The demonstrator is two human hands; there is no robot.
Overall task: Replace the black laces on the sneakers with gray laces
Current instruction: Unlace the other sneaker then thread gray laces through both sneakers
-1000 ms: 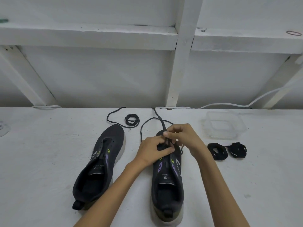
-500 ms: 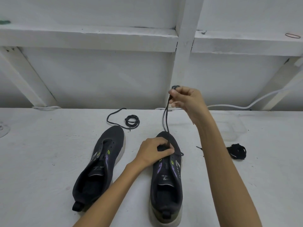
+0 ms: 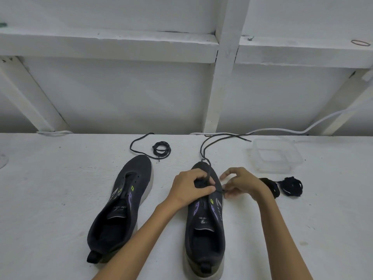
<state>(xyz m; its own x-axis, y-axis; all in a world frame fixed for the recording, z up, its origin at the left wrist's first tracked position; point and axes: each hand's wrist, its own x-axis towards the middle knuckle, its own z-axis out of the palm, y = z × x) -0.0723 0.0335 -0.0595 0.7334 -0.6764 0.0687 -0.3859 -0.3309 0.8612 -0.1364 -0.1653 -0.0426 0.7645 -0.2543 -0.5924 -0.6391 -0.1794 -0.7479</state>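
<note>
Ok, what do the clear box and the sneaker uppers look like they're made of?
Clear box: probably thin plastic, slightly frosted; the table shows through its walls. Sneaker uppers: dark matte knit or mesh fabric, judging by fine grain and no shine.

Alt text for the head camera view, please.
Both hands work a dark lace at the front eyelets of the right sneaker: the left hand grips it on the shoe, the right hand pinches it at the side. The left sneaker lies unlaced beside it on the white table.
</note>
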